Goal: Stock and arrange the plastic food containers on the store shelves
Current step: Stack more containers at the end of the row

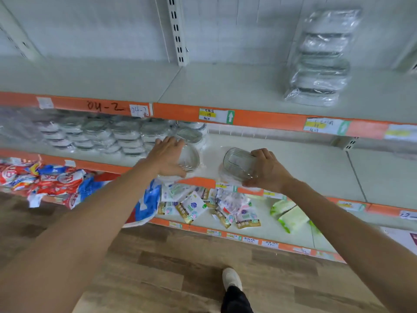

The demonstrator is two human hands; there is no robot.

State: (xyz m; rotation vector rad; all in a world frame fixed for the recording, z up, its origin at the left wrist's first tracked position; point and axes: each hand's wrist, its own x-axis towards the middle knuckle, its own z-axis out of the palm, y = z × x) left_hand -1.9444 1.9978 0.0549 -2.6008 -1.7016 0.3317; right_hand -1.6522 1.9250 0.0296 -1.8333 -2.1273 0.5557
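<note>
Clear container (239, 163) in right hand (268, 170).

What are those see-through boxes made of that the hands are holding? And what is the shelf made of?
The container in the right hand looks like clear, glossy plastic: you can see through it, and its ridges catch the light. The one under the left hand looks the same. The shelf seems to be painted metal, smooth and pale, though the picture alone cannot prove that.
</note>
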